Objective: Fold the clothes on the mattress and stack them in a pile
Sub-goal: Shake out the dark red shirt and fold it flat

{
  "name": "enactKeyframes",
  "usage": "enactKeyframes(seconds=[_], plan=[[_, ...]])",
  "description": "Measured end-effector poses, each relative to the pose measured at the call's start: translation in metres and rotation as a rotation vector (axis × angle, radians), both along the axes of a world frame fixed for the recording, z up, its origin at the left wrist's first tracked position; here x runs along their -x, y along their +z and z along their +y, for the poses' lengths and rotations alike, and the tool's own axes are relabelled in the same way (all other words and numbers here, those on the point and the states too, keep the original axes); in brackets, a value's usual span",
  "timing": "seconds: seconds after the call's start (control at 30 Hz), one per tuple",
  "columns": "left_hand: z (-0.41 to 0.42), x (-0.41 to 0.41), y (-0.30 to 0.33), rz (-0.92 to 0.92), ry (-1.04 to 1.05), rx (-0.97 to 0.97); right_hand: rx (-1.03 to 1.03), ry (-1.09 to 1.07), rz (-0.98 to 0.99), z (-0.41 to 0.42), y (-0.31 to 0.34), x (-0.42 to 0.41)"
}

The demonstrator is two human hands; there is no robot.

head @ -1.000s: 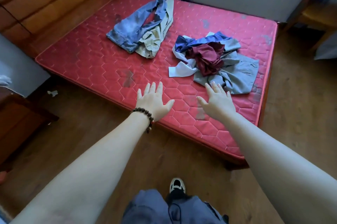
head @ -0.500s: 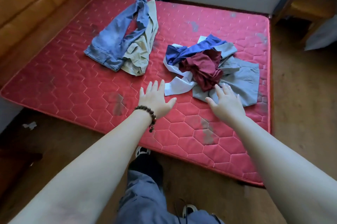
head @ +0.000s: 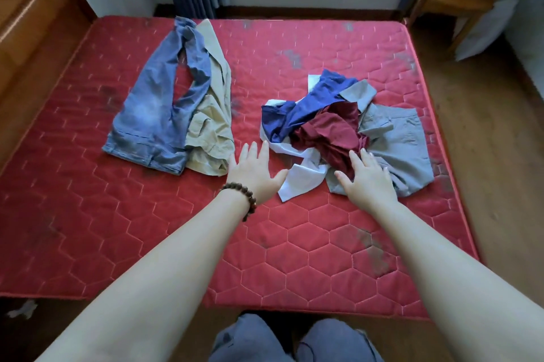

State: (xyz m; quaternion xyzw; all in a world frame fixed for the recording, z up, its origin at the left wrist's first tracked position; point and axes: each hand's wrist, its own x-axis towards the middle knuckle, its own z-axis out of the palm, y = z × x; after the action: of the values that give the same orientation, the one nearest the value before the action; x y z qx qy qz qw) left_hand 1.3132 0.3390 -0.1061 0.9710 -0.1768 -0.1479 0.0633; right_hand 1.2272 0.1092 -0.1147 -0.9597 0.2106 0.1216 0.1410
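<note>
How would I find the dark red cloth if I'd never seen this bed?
Look at the red mattress, then the jumbled heap of clothes on its right side. The dark red cloth sits crumpled on top, between a blue garment and grey shorts; nothing else there is maroon.

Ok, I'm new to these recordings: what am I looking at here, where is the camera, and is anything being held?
No machine here: a person works with bare hands. The one camera sits on their head, looking forward and down, so both arms reach in from below. A red mattress carries two loose heaps of clothes. On the left lie jeans beside beige trousers. On the right, a maroon garment tops a blue one, a white one and a grey one. The left hand, with a bead bracelet, and the right hand are open over the heap's near edge. Neither has a grip on anything.
</note>
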Motion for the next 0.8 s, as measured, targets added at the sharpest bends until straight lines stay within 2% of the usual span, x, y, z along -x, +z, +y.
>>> enactKeyframes(seconds=[0.3,0.47,0.63,0.8], plan=[[-0.019,-0.062,-0.016,0.015,-0.030,0.006,0.018,0.000,0.053,-0.022,-0.014,-0.055],[-0.037,-0.091,-0.044,0.048,-0.042,-0.011,0.050,0.017,0.123,-0.053,-0.042,-0.084],[-0.069,-0.137,-0.106,0.115,-0.019,-0.030,0.063,0.060,0.181,-0.085,-0.103,-0.127],[-0.110,-0.198,-0.197,0.122,-0.055,-0.021,0.105,0.175,0.157,-0.113,-0.186,-0.205]])
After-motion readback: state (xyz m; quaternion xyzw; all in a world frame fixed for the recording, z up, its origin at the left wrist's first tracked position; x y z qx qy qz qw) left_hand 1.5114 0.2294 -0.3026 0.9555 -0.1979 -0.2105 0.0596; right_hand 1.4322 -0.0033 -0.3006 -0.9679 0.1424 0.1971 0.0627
